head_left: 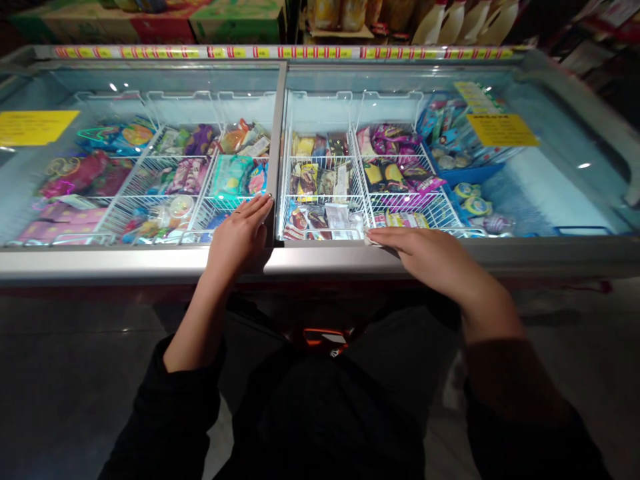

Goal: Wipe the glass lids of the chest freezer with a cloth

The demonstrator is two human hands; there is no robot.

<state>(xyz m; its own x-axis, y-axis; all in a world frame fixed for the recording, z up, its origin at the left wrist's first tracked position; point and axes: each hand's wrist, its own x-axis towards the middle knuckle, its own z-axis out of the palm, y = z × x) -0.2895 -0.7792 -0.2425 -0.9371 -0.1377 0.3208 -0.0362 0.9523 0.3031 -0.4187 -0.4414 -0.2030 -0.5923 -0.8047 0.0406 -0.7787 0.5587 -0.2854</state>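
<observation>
A chest freezer (330, 261) with a glass top stands in front of me. My left hand (239, 230) lies flat near the front end of the frame bar (278, 160) between the glass panels, fingers stretched forward and close together. My right hand (430, 257) is at the front edge of the right glass panel, pressing a white cloth (373, 239) under its fingertips. Only a small bit of the cloth shows; the rest is hidden by the fingers. Beneath the glass, wire baskets (445, 210) hold packaged ice creams (307, 180).
Yellow signs (37, 127) are stuck on the glass at both sides. A strip of price labels (320, 52) runs along the back rim. Behind it stand cardboard boxes (235, 21), jars (340, 13) and pale bottles (453, 23). A blue bin (470, 175) sits inside the freezer, right.
</observation>
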